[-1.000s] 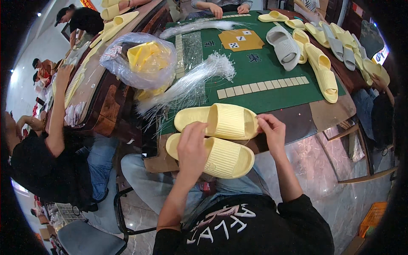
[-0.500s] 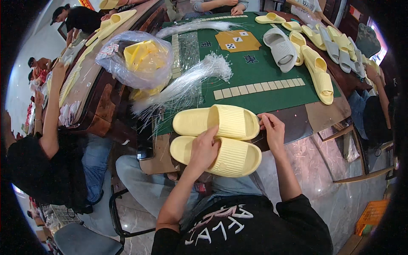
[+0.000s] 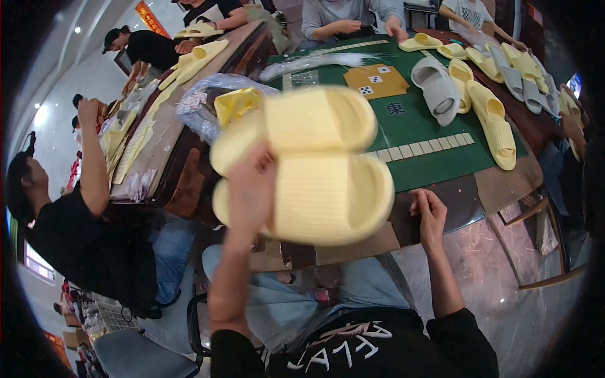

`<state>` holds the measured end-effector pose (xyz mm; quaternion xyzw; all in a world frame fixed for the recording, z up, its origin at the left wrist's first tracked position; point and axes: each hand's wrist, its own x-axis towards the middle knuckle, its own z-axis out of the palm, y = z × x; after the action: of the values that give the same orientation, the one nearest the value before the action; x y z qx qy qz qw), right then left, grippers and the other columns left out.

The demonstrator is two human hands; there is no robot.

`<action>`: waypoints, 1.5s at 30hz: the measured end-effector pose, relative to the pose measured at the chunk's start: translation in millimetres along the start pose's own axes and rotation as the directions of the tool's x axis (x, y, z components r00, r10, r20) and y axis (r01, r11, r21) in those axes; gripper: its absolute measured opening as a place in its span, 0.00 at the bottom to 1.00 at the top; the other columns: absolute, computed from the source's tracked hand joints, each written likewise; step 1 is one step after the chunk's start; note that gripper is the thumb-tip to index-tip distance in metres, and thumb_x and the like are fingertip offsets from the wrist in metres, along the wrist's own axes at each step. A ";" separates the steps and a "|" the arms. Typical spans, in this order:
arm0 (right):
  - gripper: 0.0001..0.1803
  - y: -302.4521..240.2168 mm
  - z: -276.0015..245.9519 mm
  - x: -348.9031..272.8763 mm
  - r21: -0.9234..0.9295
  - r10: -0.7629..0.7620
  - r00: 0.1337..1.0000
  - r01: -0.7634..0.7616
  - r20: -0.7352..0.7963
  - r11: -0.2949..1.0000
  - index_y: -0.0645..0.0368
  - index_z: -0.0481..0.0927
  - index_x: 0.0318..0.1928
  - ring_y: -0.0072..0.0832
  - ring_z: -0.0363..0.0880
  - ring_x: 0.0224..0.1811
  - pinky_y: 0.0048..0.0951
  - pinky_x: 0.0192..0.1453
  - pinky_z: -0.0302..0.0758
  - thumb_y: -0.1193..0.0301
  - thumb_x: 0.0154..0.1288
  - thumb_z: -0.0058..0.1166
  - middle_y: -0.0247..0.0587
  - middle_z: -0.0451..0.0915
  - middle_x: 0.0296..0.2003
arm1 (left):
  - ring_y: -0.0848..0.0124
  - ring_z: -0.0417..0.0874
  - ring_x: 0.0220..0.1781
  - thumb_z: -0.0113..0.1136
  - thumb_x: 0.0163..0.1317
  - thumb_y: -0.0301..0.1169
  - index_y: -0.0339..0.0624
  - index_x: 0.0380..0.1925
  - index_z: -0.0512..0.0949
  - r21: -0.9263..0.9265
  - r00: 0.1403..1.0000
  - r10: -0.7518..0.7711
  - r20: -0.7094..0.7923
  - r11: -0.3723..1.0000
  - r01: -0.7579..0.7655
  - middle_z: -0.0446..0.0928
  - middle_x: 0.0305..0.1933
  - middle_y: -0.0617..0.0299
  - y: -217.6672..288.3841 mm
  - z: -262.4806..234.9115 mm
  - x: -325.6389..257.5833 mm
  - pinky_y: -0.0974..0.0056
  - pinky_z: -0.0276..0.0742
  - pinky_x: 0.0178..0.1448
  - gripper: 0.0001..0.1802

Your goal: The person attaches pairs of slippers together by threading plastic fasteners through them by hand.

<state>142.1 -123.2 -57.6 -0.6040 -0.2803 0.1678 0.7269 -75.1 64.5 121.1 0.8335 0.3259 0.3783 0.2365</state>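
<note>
Now lifting, by the look of it: a pair of pale yellow slide sandals [image 3: 302, 167] raised off the counter [image 3: 428, 157], stacked side by side and blurred, held up near the camera over the near edge. Largest first: green felt playing mat across the counter, with a row of small cream tiles [image 3: 428, 146] along its near side and an orange square patch [image 3: 376, 80] farther back. Beyond that, more yellow and grey slides [image 3: 491, 94] lined up along the right side, and a clear plastic bag [image 3: 220, 104] with yellow pieces inside to the left of the raised pair. Other people seated round the far and left sides, busy with their own slides.

Left hand [image 3: 249, 195] clasped on the pair from below, thumb and fingers closed round the nearer sandal's edge; a full, firm grip. Right hand [image 3: 430, 214] empty, fingers loosely curled, resting at the counter's near edge, well apart from the pair.

Judged as the pick-up-and-move step of handling a matched pair. Next move likely calls for keeping both sandals pressed together so neither slips free of a one-handed hold, and for a free spot or the right hand to receive them.
</note>
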 end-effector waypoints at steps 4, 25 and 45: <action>0.12 -2.9 10.7 1.4 -0.038 -0.028 0.998 0.030 0.053 0.999 0.64 0.79 0.39 0.15 0.67 0.23 0.17 0.27 0.64 0.70 0.70 0.45 0.29 0.72 0.21 | 0.59 0.80 0.31 0.55 0.56 0.30 0.37 0.41 0.78 0.347 0.887 0.303 -0.349 0.921 -0.178 0.79 0.29 0.51 -46.9 -87.9 121.9 0.60 0.72 0.37 0.13; 0.09 8.7 12.6 -0.3 -0.241 -0.010 0.997 0.030 0.082 0.970 0.65 0.79 0.38 0.17 0.73 0.22 0.20 0.27 0.71 0.72 0.66 0.49 0.35 0.76 0.21 | 0.73 0.69 0.13 0.37 0.69 0.23 0.29 0.40 0.70 -0.855 0.978 0.193 0.085 0.518 -0.027 0.64 0.16 0.63 90.8 -26.2 -41.3 0.74 0.66 0.18 0.11; 0.09 -0.4 17.7 2.8 -0.360 -0.022 0.993 0.061 0.112 0.931 0.64 0.80 0.36 0.17 0.73 0.21 0.20 0.27 0.71 0.72 0.65 0.49 0.35 0.76 0.19 | 0.67 0.69 0.26 0.51 0.62 0.30 0.34 0.54 0.60 -0.914 0.861 0.443 0.250 0.401 0.059 0.64 0.30 0.58 90.2 -8.5 -81.4 0.68 0.70 0.28 0.22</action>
<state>133.5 -107.7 -54.7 -0.7119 -0.3574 0.1298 0.5904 -89.7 -54.0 145.2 0.6711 -0.0953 0.3101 0.6666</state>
